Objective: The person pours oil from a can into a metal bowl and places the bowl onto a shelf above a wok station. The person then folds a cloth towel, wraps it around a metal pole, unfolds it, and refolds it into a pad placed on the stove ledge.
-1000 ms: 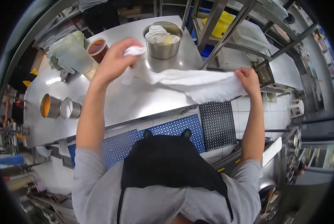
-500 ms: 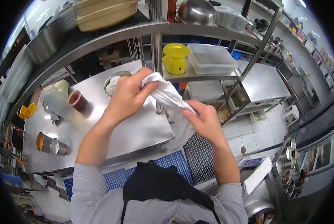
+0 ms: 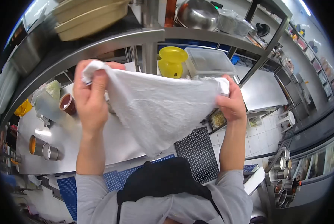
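Observation:
A thin white cloth (image 3: 159, 108) is stretched between my two hands, hanging in a rough triangle with its point down. My left hand (image 3: 90, 95) is closed on one bunched end, thumb pressed over the fabric. My right hand (image 3: 232, 99) pinches the opposite end between thumb and fingers. The cloth is held in the air above the front edge of the steel table (image 3: 81, 153). It hides much of the table's right part and most of the bowl behind it.
On the table stand a tub of red sauce (image 3: 67, 103), a bag of greens (image 3: 49, 91) and two metal pots (image 3: 50, 152). A steel shelf (image 3: 99, 43) crosses in front. A yellow scale (image 3: 171, 61) and a lidded plastic container (image 3: 210, 61) sit on the lower shelf.
My hands have moved apart, the left one leftward and the right one rightward. The cloth, twisted and bunched before, is now spread out between them.

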{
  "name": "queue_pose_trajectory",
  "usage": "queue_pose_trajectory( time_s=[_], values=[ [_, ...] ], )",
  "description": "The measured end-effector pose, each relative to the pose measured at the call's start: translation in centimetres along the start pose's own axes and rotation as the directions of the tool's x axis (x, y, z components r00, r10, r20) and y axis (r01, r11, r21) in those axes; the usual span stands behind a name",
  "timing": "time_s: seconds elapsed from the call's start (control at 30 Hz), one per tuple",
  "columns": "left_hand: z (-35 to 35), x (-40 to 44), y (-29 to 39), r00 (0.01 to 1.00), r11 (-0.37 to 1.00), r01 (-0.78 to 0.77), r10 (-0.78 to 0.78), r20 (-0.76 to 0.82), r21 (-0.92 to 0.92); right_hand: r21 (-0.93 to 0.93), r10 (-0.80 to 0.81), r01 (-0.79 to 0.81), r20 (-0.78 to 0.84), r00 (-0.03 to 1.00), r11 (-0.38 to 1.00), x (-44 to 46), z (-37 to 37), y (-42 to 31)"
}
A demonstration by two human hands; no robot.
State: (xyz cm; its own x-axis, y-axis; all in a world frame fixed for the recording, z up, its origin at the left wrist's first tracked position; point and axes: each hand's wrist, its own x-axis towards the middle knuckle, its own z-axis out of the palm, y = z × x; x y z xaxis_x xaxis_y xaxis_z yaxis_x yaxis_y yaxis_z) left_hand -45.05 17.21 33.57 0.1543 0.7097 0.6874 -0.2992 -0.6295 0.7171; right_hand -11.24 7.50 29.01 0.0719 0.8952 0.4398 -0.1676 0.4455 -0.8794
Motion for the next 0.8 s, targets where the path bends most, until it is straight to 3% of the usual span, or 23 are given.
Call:
queue_pose_trajectory(
  time_s=[0.13,0.27,0.33,0.4,0.47,0.5,0.6,0.63,0.7,0.77,0.8],
  values=[
    [1.6,-0.3,0.9,0.996,0.997,-0.074,0.073,-0.055,-0.012,-0.346,-0.056,0.041,-0.033,0.998,0.937,2.8,-1.9,0.9],
    [3.9,-0.8,1.0,0.980,0.970,-0.044,-0.006,-0.200,-0.240,-0.196,0.083,-0.048,0.175,0.981,0.979,5.3,-6.4,1.6],
    [4.6,-0.5,0.7,0.978,0.926,-0.024,-0.056,-0.200,-0.377,-0.240,-0.058,0.114,0.229,0.972,0.964,6.9,-7.3,1.3],
    [6.6,0.3,1.1,0.950,0.905,-0.101,-0.035,-0.309,-0.413,-0.120,-0.226,0.302,0.427,0.876,0.946,9.1,-9.6,2.0],
    [7.1,1.0,1.3,0.946,0.914,-0.117,-0.017,-0.322,-0.389,0.307,-0.241,0.096,0.481,0.843,0.947,10.7,-9.0,1.4],
    [7.5,1.3,1.4,0.946,0.914,-0.121,-0.013,-0.325,-0.387,0.463,-0.205,-0.009,0.409,0.889,0.886,10.6,-7.6,1.0],
    [9.1,2.1,1.9,0.926,0.980,-0.012,-0.065,-0.372,-0.200,0.737,-0.261,-0.324,0.556,0.789,0.593,13.7,-6.2,1.2],
    [9.8,2.5,1.9,0.923,0.998,-0.012,-0.012,-0.384,-0.061,0.775,-0.222,-0.325,0.505,0.834,0.542,14.9,-5.3,1.2],
    [10.3,3.7,2.3,0.902,0.986,-0.002,0.072,-0.426,0.164,0.704,0.001,-0.271,0.359,0.933,0.657,18.1,-3.2,0.3],
    [10.6,5.0,3.0,0.875,0.937,0.032,0.142,-0.463,0.347,0.735,0.030,-0.213,0.255,0.967,0.644,21.9,0.1,-0.3],
    [10.3,5.6,3.2,0.877,0.948,0.026,0.132,-0.462,0.319,0.710,0.059,-0.236,0.264,0.963,0.663,21.6,2.3,-2.3]
  ],
)
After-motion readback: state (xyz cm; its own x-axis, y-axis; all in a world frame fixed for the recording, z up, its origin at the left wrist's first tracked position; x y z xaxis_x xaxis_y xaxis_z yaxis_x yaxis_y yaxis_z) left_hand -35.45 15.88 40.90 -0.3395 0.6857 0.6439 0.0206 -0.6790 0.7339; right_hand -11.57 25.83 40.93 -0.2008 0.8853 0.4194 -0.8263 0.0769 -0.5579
